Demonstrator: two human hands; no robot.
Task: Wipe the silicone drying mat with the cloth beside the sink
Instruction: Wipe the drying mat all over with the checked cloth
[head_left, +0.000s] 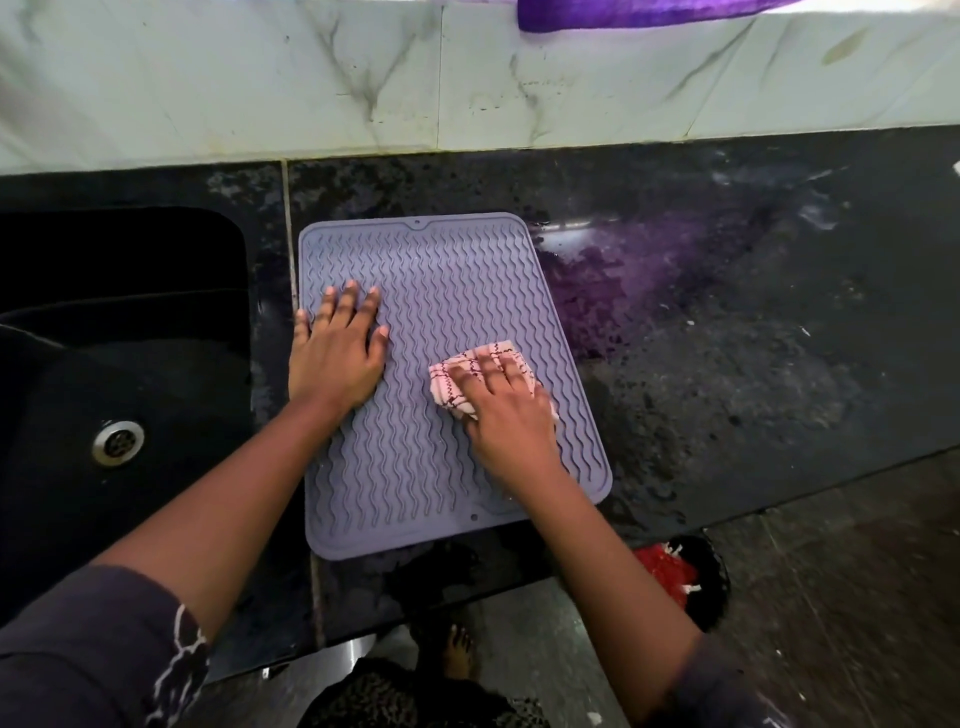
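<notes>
A grey-lilac silicone drying mat (447, 291) with wavy ridges lies on the dark counter, just right of the sink. My left hand (337, 353) lies flat on the mat's left side, fingers spread and straight, pressing it down. A bunched pink-and-white checked cloth (457, 382) sits on the right half of the mat. My right hand (506, 410) presses down on the cloth with its fingers laid over the top; part of the cloth is hidden under the palm.
A black sink (104, 322) with a metal drain (118, 440) is at the left. The black stone counter (727, 364) to the right is wet. Marble wall tiles (363, 78) rise behind, with purple fabric (623, 13) above. A bin with red contents (675, 577) stands on the floor.
</notes>
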